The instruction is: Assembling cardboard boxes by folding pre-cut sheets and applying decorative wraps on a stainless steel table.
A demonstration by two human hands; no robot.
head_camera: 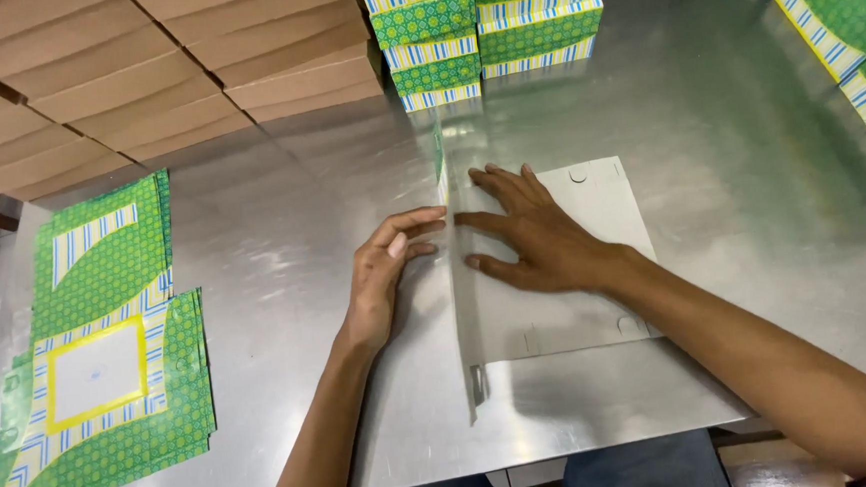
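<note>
Item: flat carton blank (592, 214) — grey-white unprinted side up, lying on a bare metal table (748, 154), near the table's front edge. One side flap (451, 262) is raised upright along its fold line, seen almost edge-on; a sliver of green print shows at its far end.

Right hand (538, 237) — laid flat, palm down, on the blank's inner face, fingers spread and pointing toward the raised flap. It presses; it clasps nothing. The blank lies directly under this hand and extends beyond it toward the far and right sides.

Left hand (385, 272) — on the table just outside the raised flap, fingers extended and loosely curved, fingertips touching the flap's outer side near its middle. Not closed around anything. The flap stands between the two hands.

Surroundings:
- Stack of flat printed blanks (102, 394), green with blue-striped bands and a yellow-framed white window, at the table's left, well apart from the hands.
- Stacks of made-up green boxes (485, 25) at the far edge, more (839, 8) at the far right.
- Plain brown cardboard stacks (142, 71) at the far left.
</note>
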